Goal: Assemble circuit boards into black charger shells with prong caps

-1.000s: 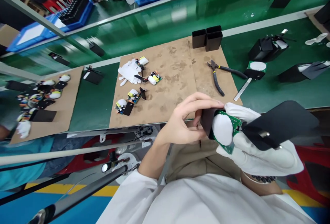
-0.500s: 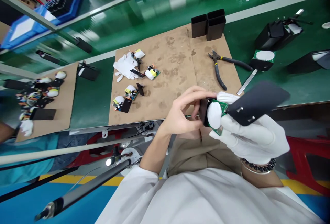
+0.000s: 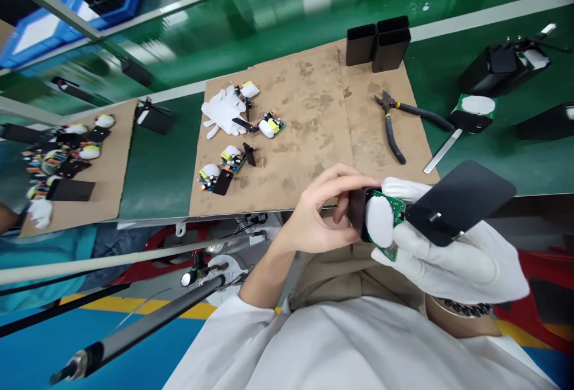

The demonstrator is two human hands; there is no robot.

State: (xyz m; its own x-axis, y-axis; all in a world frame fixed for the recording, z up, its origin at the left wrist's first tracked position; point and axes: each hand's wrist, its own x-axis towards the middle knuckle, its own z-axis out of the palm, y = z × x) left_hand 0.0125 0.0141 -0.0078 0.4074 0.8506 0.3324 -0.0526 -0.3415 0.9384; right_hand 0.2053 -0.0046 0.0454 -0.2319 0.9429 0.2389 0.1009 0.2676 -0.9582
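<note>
The left hand (image 3: pixel 320 213) grips the case (image 3: pixel 357 207), the right hand (image 3: pixel 469 264) the board (image 3: pixel 397 206) at the case's mouth. Tilt could jam the board; the plate (image 3: pixel 466 198) over the right hand might snag.

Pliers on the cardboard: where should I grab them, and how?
I'd take the pliers by both dark handles, coming from the picture's lower right. The handles spread open that way, one pointing right, the other toward the cardboard's near edge, while the metal jaws point away, upper left.
</note>
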